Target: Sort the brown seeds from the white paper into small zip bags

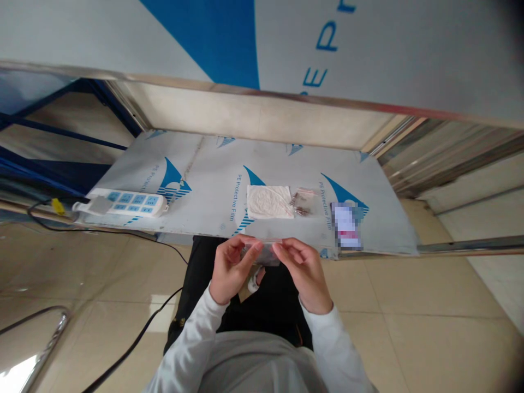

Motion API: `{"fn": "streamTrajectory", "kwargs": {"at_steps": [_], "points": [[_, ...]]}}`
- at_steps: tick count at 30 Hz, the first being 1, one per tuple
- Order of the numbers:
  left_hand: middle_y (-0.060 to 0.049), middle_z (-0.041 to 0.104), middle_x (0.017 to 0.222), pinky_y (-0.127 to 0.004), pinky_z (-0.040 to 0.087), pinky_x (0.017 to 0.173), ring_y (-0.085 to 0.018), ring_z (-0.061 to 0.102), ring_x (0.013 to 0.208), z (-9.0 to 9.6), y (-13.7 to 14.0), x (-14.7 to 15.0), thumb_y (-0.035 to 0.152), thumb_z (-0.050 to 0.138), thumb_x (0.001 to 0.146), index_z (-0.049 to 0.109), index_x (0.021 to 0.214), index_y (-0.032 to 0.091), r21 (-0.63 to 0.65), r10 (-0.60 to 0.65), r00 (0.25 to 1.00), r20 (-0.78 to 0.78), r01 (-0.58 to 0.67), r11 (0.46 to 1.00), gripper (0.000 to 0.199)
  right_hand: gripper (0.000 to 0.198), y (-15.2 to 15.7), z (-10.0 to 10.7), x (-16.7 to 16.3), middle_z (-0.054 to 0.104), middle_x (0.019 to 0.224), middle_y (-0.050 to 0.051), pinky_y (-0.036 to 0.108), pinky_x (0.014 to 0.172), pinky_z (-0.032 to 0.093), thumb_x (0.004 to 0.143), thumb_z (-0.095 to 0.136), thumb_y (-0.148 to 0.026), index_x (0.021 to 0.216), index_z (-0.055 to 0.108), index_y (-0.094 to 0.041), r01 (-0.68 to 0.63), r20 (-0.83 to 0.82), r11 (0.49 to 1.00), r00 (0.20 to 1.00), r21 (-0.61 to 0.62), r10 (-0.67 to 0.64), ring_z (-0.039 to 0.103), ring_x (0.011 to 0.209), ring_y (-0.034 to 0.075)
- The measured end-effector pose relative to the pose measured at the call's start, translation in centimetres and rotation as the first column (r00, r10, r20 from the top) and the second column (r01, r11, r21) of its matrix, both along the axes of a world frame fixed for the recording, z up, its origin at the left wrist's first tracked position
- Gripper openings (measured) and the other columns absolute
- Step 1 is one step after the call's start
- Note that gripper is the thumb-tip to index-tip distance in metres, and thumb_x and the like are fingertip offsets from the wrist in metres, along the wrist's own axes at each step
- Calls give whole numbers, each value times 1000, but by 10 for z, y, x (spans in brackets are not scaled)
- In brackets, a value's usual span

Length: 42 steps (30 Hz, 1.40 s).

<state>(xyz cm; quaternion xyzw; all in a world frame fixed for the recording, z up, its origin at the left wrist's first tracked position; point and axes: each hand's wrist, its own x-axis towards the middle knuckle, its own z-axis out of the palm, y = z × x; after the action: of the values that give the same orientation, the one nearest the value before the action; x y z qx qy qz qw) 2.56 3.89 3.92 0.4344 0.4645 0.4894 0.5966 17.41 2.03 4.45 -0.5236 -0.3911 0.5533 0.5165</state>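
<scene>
Between my two hands, just off the front edge of the shelf, is a small clear zip bag (268,254). My left hand (233,265) pinches its upper left corner between thumb and fingers. The upper right corner is gripped the same way by my right hand (303,267). What the bag contains, if anything, I cannot make out. Beyond the hands a folded white tissue (269,202) lies flat on the shelf. Touching its right side is another clear zip bag (309,201), with several small brownish metal pieces (302,210) on or in it.
The shelf (208,188) is covered with printed protective film. A white power strip (126,203) with a plug and a black cable lies at its left end. A phone (347,226) with a blurred screen rests near the right front edge. An upper panel (282,49) overhangs the shelf.
</scene>
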Motion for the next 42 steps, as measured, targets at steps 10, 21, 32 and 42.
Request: {"fn": "streamTrajectory", "kwargs": {"at_steps": [10, 21, 32, 42], "points": [[-6, 70, 74, -23, 50, 66, -15, 63, 69, 4, 3, 3, 28, 71, 74, 69, 78, 11, -1, 12, 998, -54, -12, 1000, 17, 12, -1, -1, 3, 71, 85, 4, 29, 78, 50, 78, 70, -29, 86, 69, -20, -8, 27, 999, 1000, 42, 7, 65, 82, 18], [-6, 70, 74, -21, 48, 52, -12, 60, 56, 9, 1, 3, 32, 72, 73, 68, 80, 11, -94, -72, 997, -26, 69, 993, 23, 6, -5, -1, 0, 69, 81, 2, 25, 74, 49, 81, 67, -27, 83, 68, -21, -29, 124, 995, 992, 92, 17, 63, 77, 14], [-6, 71, 69, -22, 49, 51, -13, 62, 55, 7, 0, 3, 31, 73, 73, 70, 76, 12, -52, -51, 995, -82, 47, 998, 20, 9, -7, -3, -5, 67, 77, 1, 24, 71, 49, 80, 68, -29, 82, 66, -20, 20, 64, 996, 998, 85, -25, 62, 75, 14], [-6, 73, 75, -23, 50, 68, -14, 64, 69, 2, 0, -4, 24, 72, 74, 70, 75, 13, 37, -28, 998, -57, 30, 999, 11, 15, -4, 0, -7, 69, 83, 3, 27, 74, 50, 78, 70, -32, 84, 66, -19, -33, 59, 998, 998, 44, 30, 64, 81, 17]]}}
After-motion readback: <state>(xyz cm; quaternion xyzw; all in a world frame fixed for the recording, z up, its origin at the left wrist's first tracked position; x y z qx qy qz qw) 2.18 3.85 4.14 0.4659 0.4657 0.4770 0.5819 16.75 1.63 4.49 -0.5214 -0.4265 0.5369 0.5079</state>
